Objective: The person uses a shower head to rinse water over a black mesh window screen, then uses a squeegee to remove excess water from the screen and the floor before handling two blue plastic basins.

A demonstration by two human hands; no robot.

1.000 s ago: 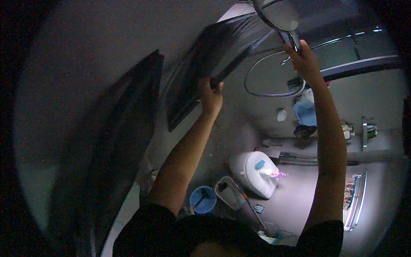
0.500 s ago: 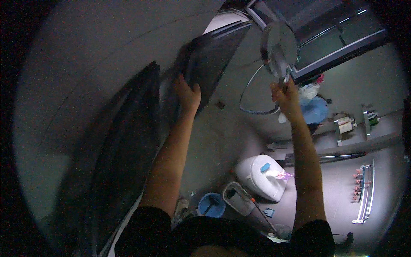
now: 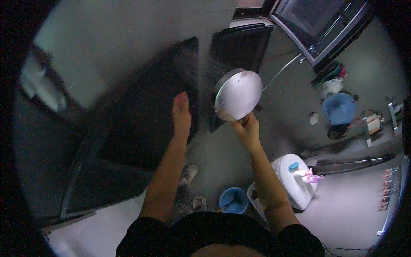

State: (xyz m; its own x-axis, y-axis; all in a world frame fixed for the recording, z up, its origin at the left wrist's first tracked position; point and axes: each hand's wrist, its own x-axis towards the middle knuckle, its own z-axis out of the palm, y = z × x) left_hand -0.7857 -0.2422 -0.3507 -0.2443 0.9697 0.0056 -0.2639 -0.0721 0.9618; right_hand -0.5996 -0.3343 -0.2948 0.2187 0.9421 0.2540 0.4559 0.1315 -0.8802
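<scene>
My right hand (image 3: 248, 129) is wrapped round the handle of a large round shower head (image 3: 239, 95), whose pale disc is tilted up in the middle of the view. Fine water spray comes off its left side toward the dark panels. A thin hose (image 3: 283, 68) runs from behind it to the upper right. My left hand (image 3: 182, 112) holds nothing; its fingers are stretched out, in front of a tall dark framed panel (image 3: 145, 115). I cannot tell whether it touches the panel. Behind the shower head stands another dark panel (image 3: 242, 47).
A white toilet (image 3: 295, 192) with a blue item and a purple-topped bottle on its lid stands right. Low down are a blue bucket (image 3: 233, 201) and my shoe (image 3: 189, 174). A blue basin (image 3: 339, 109), wall shelves (image 3: 373, 125) and a framed window (image 3: 319, 30) are farther right.
My right hand has brought the shower head left and nearer to me, its disc turning. My left hand has shifted slightly down and left. The view has swung left.
</scene>
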